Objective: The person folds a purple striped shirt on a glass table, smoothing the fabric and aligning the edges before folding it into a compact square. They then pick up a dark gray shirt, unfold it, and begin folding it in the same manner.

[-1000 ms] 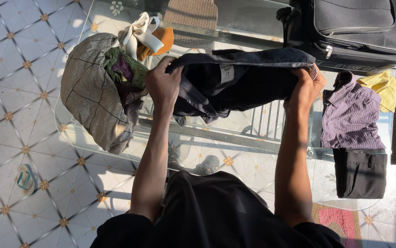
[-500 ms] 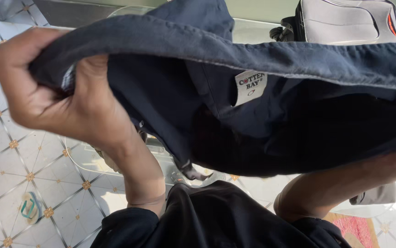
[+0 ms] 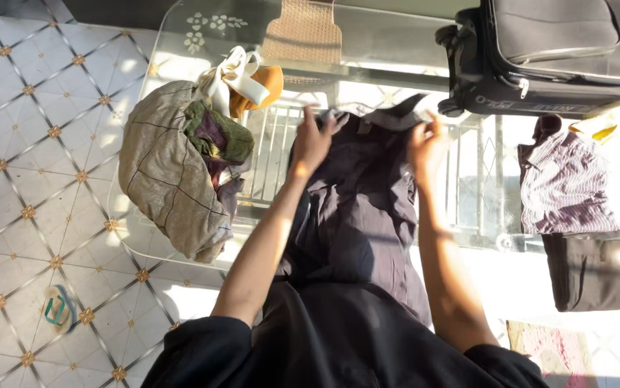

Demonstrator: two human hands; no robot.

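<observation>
A dark navy garment (image 3: 356, 208) lies stretched out on the glass table (image 3: 180, 43), its lower part hanging toward me. My left hand (image 3: 311, 140) holds its far left corner near the waistband. My right hand (image 3: 425, 136) grips the far right corner. Both arms reach forward over the cloth.
A grey-brown bundle of clothes (image 3: 170, 169) with cream and orange cloth (image 3: 245, 75) sits at the left of the table. A black suitcase (image 3: 554, 54) stands at the far right. A striped shirt (image 3: 565, 183) and a folded black garment (image 3: 589, 269) lie at right. A sandal (image 3: 58, 309) rests on the tiled floor.
The dark garment was held bunched in the air, lifted close to the camera, and is now laid flat and spread lengthwise on the glass table with both hands at its far edge.
</observation>
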